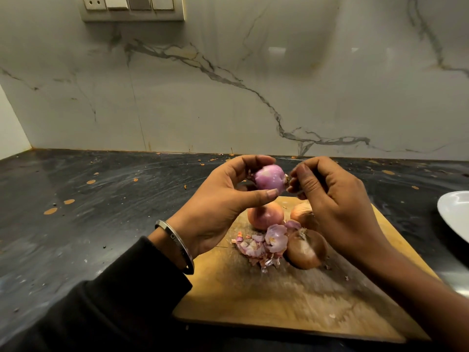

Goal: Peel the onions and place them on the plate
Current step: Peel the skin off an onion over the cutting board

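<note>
No readable text, label, brand, number or sign anywhere in view. Faint marks on the bangle [177,243], too blurred to read. Blank faces on the switch plate [132,7].

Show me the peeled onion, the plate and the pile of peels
Peeled onion [269,177]: head view, on its bare purple side between both hands.
Plate [454,212]: head view, on its white rim at the right edge.
Peels [264,243]: head view, middle of the pile on the board.

4 onions [269,179], 1 plate [454,214]
</note>
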`<action>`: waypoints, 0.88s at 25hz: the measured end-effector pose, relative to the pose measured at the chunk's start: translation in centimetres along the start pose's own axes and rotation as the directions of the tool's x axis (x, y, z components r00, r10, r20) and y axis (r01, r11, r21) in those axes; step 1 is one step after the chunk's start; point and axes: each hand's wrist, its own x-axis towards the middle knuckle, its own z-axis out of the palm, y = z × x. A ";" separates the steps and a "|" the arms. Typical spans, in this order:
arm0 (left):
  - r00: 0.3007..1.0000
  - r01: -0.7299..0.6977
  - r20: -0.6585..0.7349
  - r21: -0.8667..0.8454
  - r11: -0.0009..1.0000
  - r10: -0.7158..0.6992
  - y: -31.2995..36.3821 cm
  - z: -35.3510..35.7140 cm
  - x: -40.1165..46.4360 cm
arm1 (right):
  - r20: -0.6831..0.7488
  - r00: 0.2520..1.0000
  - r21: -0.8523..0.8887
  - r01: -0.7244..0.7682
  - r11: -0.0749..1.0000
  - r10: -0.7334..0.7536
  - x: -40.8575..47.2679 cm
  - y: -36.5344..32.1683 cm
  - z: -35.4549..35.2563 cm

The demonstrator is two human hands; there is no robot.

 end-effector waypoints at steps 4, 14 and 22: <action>1.000 -0.022 0.010 -0.003 1.000 0.022 -0.1 -0.3 0.1 | 0.054 0.998 0.087 0.018 0.996 -0.023 -0.2 -0.1 -0.1; 0.997 -0.064 0.037 0.072 0.995 0.061 -0.3 -0.2 0.1 | -0.013 0.995 -0.067 0.099 0.993 -0.100 -0.4 -0.2 -0.3; 0.999 -0.033 0.037 0.022 0.999 0.032 -0.1 -0.3 0.1 | -0.003 1.000 0.173 -0.027 0.985 0.028 -0.3 0.5 -0.1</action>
